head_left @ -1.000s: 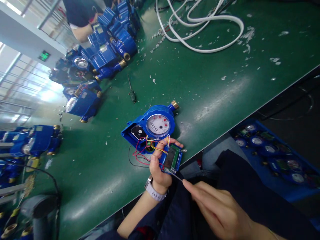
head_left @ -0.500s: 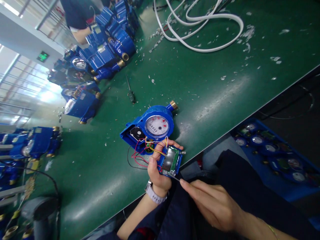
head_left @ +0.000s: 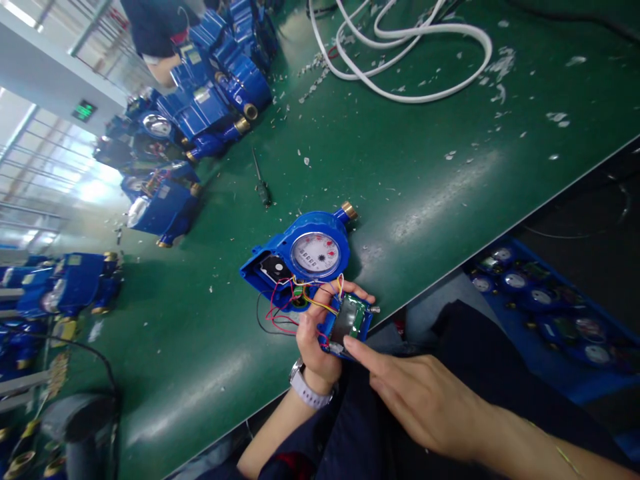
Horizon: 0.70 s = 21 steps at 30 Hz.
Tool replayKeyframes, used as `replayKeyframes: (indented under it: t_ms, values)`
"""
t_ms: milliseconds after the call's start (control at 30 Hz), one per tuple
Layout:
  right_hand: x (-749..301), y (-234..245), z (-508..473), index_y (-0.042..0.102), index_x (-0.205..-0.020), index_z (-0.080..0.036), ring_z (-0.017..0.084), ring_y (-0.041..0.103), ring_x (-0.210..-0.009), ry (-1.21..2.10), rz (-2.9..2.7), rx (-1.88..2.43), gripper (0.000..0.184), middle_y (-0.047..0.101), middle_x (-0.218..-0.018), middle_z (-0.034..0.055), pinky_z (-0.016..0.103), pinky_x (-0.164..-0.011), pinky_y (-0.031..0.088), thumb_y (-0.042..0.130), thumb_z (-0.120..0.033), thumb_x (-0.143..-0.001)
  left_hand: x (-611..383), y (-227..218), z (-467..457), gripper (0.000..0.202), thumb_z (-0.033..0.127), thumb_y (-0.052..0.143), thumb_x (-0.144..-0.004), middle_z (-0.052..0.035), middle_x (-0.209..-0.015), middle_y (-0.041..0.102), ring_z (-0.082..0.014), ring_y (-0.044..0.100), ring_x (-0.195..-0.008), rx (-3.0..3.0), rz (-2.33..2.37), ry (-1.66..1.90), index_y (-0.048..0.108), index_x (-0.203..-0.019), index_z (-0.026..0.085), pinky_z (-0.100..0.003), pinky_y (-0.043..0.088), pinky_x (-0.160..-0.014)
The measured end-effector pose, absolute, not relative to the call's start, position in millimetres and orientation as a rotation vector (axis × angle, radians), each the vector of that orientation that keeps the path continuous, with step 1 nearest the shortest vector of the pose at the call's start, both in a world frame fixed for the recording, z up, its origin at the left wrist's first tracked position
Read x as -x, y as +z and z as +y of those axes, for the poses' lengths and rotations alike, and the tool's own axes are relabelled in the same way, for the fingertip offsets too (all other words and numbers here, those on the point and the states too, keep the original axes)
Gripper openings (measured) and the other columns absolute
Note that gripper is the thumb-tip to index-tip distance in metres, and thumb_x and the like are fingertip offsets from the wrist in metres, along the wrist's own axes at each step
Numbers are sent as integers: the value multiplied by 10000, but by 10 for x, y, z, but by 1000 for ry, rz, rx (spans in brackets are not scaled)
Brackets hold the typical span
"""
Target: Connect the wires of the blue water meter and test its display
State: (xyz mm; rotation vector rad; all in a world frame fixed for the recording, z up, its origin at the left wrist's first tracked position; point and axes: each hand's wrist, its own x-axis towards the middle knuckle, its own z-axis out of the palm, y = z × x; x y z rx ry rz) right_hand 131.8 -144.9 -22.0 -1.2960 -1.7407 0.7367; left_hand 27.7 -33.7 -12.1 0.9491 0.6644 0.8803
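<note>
My left hand [head_left: 319, 343] is closed around a small blue cover with a green circuit board and grey display [head_left: 345, 321], held at the table's edge. Red, yellow and black wires run from this display unit to a blue water meter [head_left: 315, 253], which lies on the table with its dial up and its side box uncovered. My right hand [head_left: 425, 400] is partly curled, its index fingertip at the near edge of the display. The thin metal tool seen in it earlier is hidden now.
A small screwdriver [head_left: 262, 190] lies beyond the meter on the green table [head_left: 200, 347]. Several blue meters [head_left: 200, 107] stand at the back left, near a person's arm [head_left: 163, 70]. White cable [head_left: 425, 99] loops at the back. A blue crate [head_left: 565, 380] with meters is at right.
My right hand has moved up and left, bringing its index fingertip onto the display unit's near edge. The thin tool has gone from sight. My left hand has shifted the unit slightly right.
</note>
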Motion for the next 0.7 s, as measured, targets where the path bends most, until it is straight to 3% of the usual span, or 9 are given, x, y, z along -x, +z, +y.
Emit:
replayKeyframes:
  t_ms: [200,333,433,633,700]
  values:
    - [-1364,-146,-1325,351,-1499,-119,173,696,-698,821,-1854,1313,607,718,-853,78,258,-624,572,358,-42,-897,-277,-146,-361,758,818,416,-787,-98,-927,651,-249,653,-860,-981,632,868,663,-1058,154,-394,553,-817]
    - [-1294,-186,-1340,342,-1497,-89,178,712,-827,913,-1671,1174,559,710,-1061,134,277,-736,591,332,-60,-939,-295,-106,-366,662,756,443,-825,-90,-909,642,-241,651,-852,-975,623,890,659,-1020,161,-384,553,-815]
    - [-1218,-222,-1337,357,-1489,-86,185,718,-851,967,-1539,1097,526,709,-1073,132,273,-726,598,331,-84,-963,-298,-81,-372,608,694,422,-870,-94,-905,643,-242,651,-851,-941,621,915,664,-1020,156,-386,550,-820]
    - [-1163,-202,-1333,407,-1466,-91,166,696,-974,1035,-1388,1075,496,670,-1191,129,233,-818,581,341,-111,-975,-297,-78,-365,639,717,418,-856,-87,-893,645,-230,647,-843,-902,618,898,671,-1011,151,-351,532,-822]
    - [-1151,-174,-1340,453,-1442,-95,155,707,-902,1073,-1350,1104,479,685,-1160,123,230,-827,576,346,-135,-977,-313,-75,-366,641,719,417,-854,-87,-893,643,-229,646,-843,-885,615,906,671,-1006,151,-353,531,-824]
